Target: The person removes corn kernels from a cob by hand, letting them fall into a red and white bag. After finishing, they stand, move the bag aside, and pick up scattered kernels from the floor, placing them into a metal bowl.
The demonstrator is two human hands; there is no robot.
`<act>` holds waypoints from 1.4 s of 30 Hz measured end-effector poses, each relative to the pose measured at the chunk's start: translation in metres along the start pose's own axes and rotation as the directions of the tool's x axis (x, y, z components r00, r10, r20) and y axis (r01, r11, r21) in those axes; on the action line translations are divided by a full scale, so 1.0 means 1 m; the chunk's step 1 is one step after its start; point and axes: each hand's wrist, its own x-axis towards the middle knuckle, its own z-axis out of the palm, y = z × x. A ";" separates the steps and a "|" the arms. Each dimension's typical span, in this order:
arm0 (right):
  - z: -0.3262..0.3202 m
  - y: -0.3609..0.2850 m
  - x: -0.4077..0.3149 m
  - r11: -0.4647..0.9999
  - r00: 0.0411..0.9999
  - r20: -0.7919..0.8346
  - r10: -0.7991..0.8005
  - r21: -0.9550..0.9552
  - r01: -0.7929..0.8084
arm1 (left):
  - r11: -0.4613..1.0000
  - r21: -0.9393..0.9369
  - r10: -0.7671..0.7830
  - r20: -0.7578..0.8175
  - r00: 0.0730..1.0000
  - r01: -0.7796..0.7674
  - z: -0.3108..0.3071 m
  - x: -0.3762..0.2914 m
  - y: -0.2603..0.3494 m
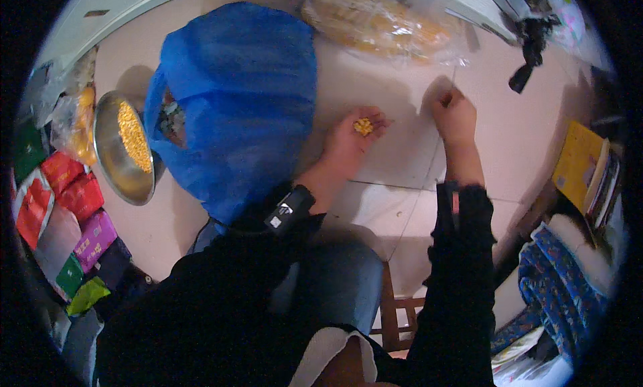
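Note:
My left hand (355, 136) is palm up with its fingers curled a little, holding a small heap of yellow corn kernels (363, 126) above the tiled floor. To its right, my right hand (453, 112) is curled with the thumb side up; whether anything is between its fingers cannot be told. Left of my left hand stands a large blue fabric bag (241, 95) with an open handle slot, through which some contents show. Beyond that bag, at the left, a steel bowl (113, 153) holds many corn kernels (133, 136).
A clear plastic bag (382, 25) with yellowish contents lies at the top. Coloured packets (80, 196) line the left side. A yellow book or box (577, 166) and a blue patterned cloth (557, 281) are at the right. Part of a wooden stool (392, 316) shows below.

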 end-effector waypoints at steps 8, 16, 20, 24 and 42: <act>-0.011 -0.108 -0.063 0.776 0.978 -0.103 -0.179 0.596 0.205 | 0.987 -0.132 0.065 -0.184 0.981 -0.090 0.013 -0.001 0.018; -0.033 -0.171 0.005 0.780 0.865 -0.481 -0.143 0.483 0.398 | 0.973 -0.132 0.164 -0.196 0.967 -0.191 0.008 0.006 0.020; -0.036 -0.196 0.033 0.879 0.812 -0.574 -0.106 0.327 0.347 | 0.945 -0.103 0.286 -0.205 0.936 -0.311 0.014 0.007 0.028; -0.033 -0.214 0.037 0.928 0.851 -0.525 0.033 0.333 0.170 | 0.855 -0.151 0.433 -0.315 0.844 -0.496 0.013 0.005 0.065; -0.035 -0.210 0.044 0.949 0.881 -0.430 0.198 0.309 -0.063 | 0.831 -0.302 0.458 -0.104 0.883 -0.466 0.043 0.047 0.141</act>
